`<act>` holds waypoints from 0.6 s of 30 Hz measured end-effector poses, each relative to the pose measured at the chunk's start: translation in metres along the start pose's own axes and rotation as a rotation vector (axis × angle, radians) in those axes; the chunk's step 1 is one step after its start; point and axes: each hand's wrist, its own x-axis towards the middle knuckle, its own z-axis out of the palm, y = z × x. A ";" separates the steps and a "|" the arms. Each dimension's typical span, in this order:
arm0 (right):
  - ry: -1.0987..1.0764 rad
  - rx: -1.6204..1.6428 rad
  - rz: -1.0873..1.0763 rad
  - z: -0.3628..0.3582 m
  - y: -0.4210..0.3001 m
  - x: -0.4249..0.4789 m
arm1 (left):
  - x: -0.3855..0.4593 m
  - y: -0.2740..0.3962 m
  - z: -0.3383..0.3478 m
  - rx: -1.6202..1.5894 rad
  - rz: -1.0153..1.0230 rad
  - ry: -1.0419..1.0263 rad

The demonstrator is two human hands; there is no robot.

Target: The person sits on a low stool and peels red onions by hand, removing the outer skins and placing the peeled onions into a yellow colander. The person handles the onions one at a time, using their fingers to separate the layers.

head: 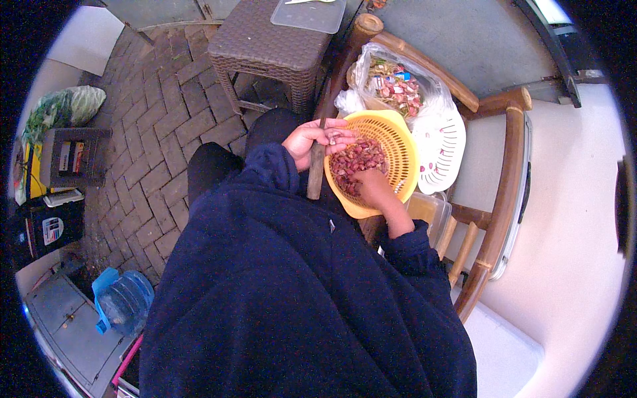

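Note:
A yellow plastic colander [409, 164] in front of me holds a heap of small red shallots [356, 159]. My right hand [374, 189] reaches into it, fingertips down among the shallots; whether they pinch one is hidden. At the colander's left rim my left hand [304, 142] is turned palm up. A wooden-handled tool, seemingly a knife [315, 174], lies across that palm under the thumb, its handle pointing back towards me. Something small and pale reddish [333, 139], perhaps a shallot or its skin, rests at the left fingers.
Behind the colander a clear plastic bag [438, 94] holds peelings and scraps. A white slotted basket [445, 149] with a few reddish bits sits right of it, on the bamboo bench [512, 149]. A brown woven-pattern stool [268, 45] bears a plastic lid [308, 17]. A water jug [127, 303] lies at left.

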 end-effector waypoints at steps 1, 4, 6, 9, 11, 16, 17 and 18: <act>-0.009 0.000 -0.014 0.000 0.005 0.002 | 0.000 0.001 0.002 -0.001 -0.002 0.002; -0.048 0.060 0.018 -0.006 0.011 0.006 | -0.001 0.002 0.006 0.042 -0.024 0.055; -0.030 0.101 0.015 -0.011 0.014 0.007 | -0.001 0.002 0.005 0.034 -0.023 0.050; 0.035 0.042 -0.014 -0.021 0.014 0.008 | -0.003 0.003 0.007 0.035 -0.022 0.054; 0.032 -0.119 0.032 -0.027 0.009 0.011 | -0.002 0.003 0.006 0.037 -0.021 0.057; 0.051 -0.156 -0.022 -0.015 0.002 0.015 | 0.000 0.002 0.004 0.043 -0.024 0.051; 0.083 -0.113 -0.051 -0.010 0.001 0.014 | 0.000 0.002 0.004 0.045 -0.026 0.051; 0.009 -0.118 -0.070 -0.011 -0.006 0.014 | 0.000 0.002 0.004 0.046 -0.026 0.056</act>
